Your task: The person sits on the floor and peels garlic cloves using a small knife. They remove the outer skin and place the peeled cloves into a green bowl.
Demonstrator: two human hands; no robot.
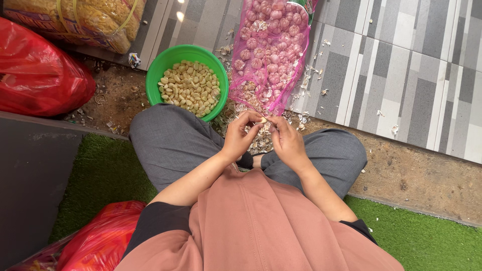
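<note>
Pale clove: a single garlic clove (262,120) is pinched between both hands at frame centre, above the crossed legs.
Left hand: the left hand (241,134) is closed, thumb and fingertips gripping the clove from 9 o'clock.
Right hand: the right hand (287,140) is closed on the same clove from 3 o'clock, fingertips picking at it.
Step in hand: peeling is judged to be under way on this one clove.
Next move: a firm nail grip on the skin would be called for, then a drop toward the green bowl (156,75) at 10 o'clock.
Long axis: too small to be told with certainty; roughly 9-to-3 is judged.
Surroundings: a pink mesh sack of garlic (268,50) lies at 12 o'clock; loose skins (261,144) are scattered beneath the hands.
</note>
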